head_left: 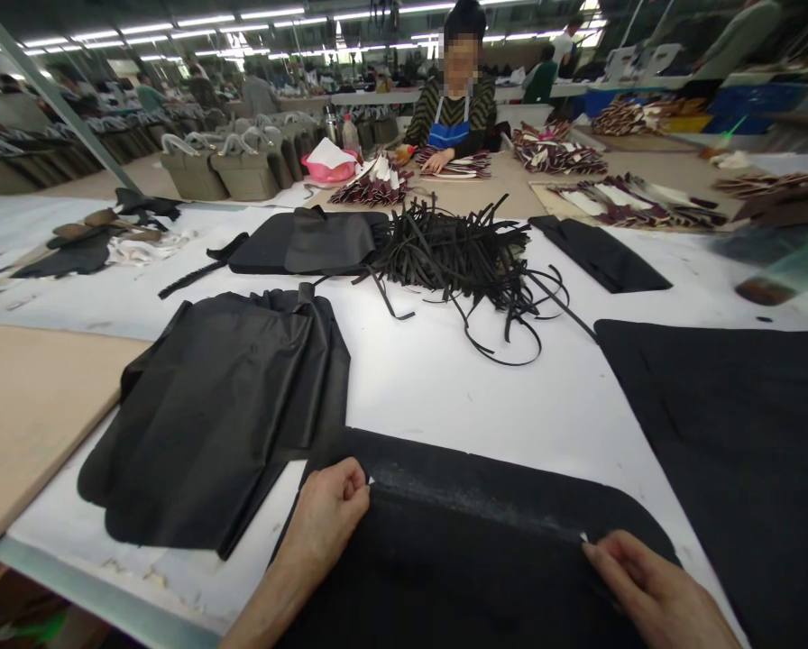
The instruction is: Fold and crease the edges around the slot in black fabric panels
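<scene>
Far left of the left hand (328,512), tan board (45,406), lying flat on the white tabletop (410,379). Closer in, still left of that hand and a little beyond, loose pile of black sheets (207,415), overlapping and folded. Now the left hand itself: pinching, thumb against forefinger, on a tiny white bit (371,480). Straight ahead, well beyond both hands, tangle of black strips (454,252), curling out over the white. Right between the hands and under them, black panel (472,577), round-cornered, with a pale streak (454,491) running across from left fingertips towards right. On to the right hand (657,577): pinching too, at a second white bit (583,537), too small to identify. Further right, large black sheet (748,424), spread flat.
</scene>
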The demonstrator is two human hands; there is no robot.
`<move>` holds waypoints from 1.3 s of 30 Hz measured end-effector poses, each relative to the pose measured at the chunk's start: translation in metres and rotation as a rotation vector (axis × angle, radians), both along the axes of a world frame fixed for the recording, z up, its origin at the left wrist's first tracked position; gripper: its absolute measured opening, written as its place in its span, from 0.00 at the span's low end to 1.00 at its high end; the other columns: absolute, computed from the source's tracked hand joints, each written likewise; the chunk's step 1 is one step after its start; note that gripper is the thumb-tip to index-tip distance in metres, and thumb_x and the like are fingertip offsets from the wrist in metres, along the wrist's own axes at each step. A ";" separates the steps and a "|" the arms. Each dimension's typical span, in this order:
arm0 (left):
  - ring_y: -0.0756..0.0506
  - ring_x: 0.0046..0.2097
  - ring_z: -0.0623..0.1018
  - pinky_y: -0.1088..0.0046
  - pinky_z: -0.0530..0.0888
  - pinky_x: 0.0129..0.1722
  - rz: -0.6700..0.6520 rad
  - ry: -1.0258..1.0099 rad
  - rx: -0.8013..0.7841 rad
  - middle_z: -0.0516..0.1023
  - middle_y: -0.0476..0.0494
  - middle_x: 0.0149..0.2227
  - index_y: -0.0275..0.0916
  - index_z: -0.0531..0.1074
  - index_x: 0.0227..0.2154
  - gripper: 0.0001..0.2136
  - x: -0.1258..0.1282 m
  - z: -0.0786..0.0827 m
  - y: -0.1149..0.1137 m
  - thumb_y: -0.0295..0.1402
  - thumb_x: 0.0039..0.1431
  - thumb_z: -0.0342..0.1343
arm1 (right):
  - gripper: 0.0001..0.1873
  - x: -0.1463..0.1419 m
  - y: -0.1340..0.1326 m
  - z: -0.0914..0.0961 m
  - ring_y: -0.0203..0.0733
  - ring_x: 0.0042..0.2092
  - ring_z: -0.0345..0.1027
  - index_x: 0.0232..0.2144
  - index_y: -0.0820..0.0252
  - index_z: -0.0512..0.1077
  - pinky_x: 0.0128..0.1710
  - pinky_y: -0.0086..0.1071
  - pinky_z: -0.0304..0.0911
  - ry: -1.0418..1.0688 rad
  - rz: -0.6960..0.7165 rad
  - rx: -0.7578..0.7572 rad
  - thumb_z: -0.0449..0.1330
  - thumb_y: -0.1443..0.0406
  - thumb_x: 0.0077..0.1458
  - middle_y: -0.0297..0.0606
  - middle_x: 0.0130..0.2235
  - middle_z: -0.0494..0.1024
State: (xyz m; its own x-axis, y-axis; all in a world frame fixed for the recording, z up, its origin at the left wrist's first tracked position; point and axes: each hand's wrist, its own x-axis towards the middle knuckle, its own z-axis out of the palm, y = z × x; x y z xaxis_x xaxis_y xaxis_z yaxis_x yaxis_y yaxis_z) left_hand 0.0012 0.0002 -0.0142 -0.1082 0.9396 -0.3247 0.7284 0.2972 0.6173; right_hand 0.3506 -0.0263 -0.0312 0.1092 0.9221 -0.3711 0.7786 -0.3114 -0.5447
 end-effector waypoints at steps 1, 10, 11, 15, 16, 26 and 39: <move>0.51 0.21 0.64 0.76 0.55 0.23 -0.008 0.014 -0.002 0.59 0.57 0.15 0.41 0.59 0.18 0.08 0.000 0.000 0.000 0.29 0.51 0.46 | 0.19 -0.001 -0.001 0.001 0.38 0.25 0.62 0.20 0.55 0.63 0.24 0.26 0.56 -0.007 0.002 0.026 0.48 0.49 0.52 0.31 0.20 0.68; 0.45 0.27 0.71 0.71 0.54 0.27 -0.073 0.283 -0.057 0.67 0.53 0.21 0.42 0.60 0.30 0.05 0.013 0.018 -0.010 0.28 0.59 0.42 | 0.18 -0.007 -0.002 0.002 0.36 0.23 0.57 0.21 0.55 0.55 0.23 0.28 0.49 -0.072 -0.011 -0.016 0.45 0.52 0.56 0.28 0.19 0.61; 0.44 0.28 0.72 0.71 0.55 0.27 -0.094 0.335 -0.051 0.69 0.52 0.23 0.42 0.61 0.32 0.05 0.015 0.019 -0.011 0.28 0.60 0.41 | 0.17 -0.008 -0.002 0.003 0.36 0.23 0.57 0.21 0.55 0.55 0.23 0.29 0.48 -0.076 -0.013 -0.016 0.45 0.52 0.56 0.27 0.19 0.61; 0.45 0.37 0.74 0.70 0.65 0.33 -0.226 0.438 0.146 0.71 0.47 0.36 0.41 0.63 0.34 0.10 0.020 0.013 -0.017 0.25 0.61 0.37 | 0.16 -0.013 -0.001 0.009 0.36 0.23 0.56 0.21 0.55 0.53 0.24 0.29 0.46 -0.108 -0.041 -0.041 0.44 0.54 0.57 0.27 0.19 0.61; 0.45 0.39 0.73 0.70 0.66 0.35 -0.258 0.453 0.210 0.71 0.46 0.37 0.41 0.64 0.34 0.11 0.019 0.010 -0.019 0.24 0.61 0.37 | 0.16 -0.015 0.000 0.010 0.36 0.23 0.56 0.21 0.55 0.53 0.24 0.29 0.46 -0.120 -0.048 -0.044 0.45 0.55 0.56 0.27 0.19 0.61; 0.45 0.48 0.71 0.71 0.68 0.48 -0.696 0.581 0.758 0.73 0.44 0.47 0.37 0.66 0.49 0.24 0.057 -0.007 -0.033 0.14 0.50 0.42 | 0.13 -0.027 0.003 0.027 0.36 0.25 0.57 0.21 0.56 0.55 0.24 0.29 0.45 -0.186 -0.093 -0.010 0.47 0.61 0.56 0.29 0.21 0.63; 0.39 0.39 0.73 0.63 0.72 0.37 -0.851 0.870 0.512 0.73 0.36 0.40 0.43 0.63 0.55 0.24 0.124 0.010 -0.040 0.24 0.54 0.48 | 0.12 -0.031 0.004 0.038 0.35 0.27 0.60 0.21 0.57 0.58 0.26 0.29 0.45 -0.241 -0.102 -0.020 0.48 0.66 0.56 0.30 0.22 0.66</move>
